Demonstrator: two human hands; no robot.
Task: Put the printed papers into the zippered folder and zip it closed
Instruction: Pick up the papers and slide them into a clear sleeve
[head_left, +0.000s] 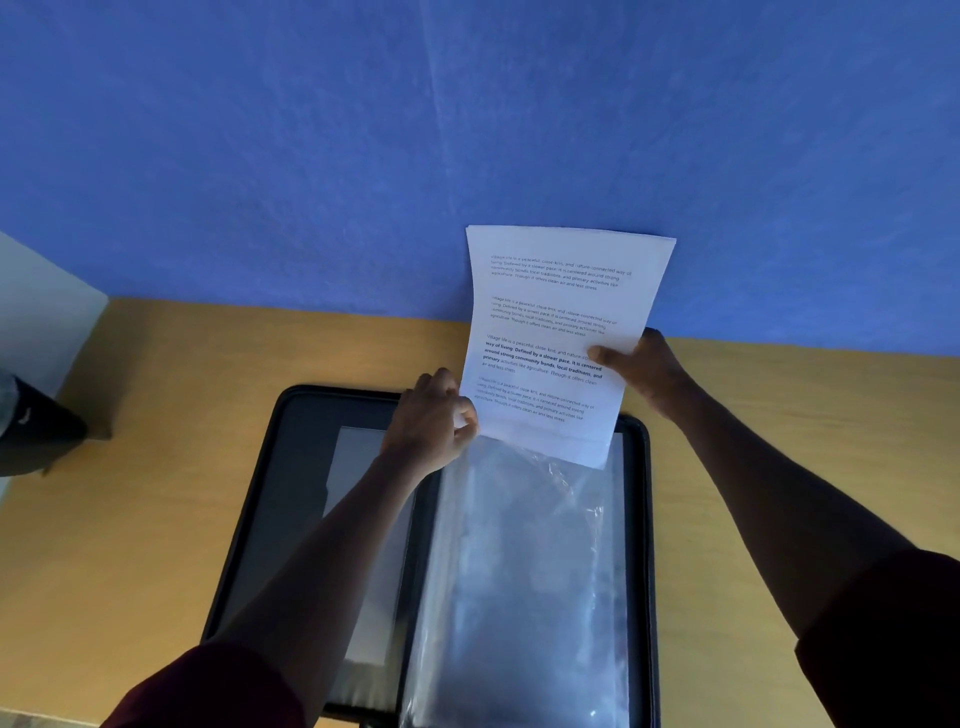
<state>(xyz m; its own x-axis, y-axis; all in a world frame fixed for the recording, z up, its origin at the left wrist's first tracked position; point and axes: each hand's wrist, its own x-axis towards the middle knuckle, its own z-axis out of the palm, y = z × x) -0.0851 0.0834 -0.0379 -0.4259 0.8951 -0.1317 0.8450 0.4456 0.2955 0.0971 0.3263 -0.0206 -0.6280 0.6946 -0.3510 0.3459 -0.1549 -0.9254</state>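
While your right hand (649, 371) grips the white printed papers (558, 343) upright above the open black zippered folder (636, 519), your left hand (434, 421) pinches its clear plastic sleeve (519, 571) open, likely guiding them in.

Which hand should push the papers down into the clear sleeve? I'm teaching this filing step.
Probably the right hand: it grips the printed papers mid-sheet and can drive them down. The left hand pinches the top of the clear sleeve, seemingly holding it open.
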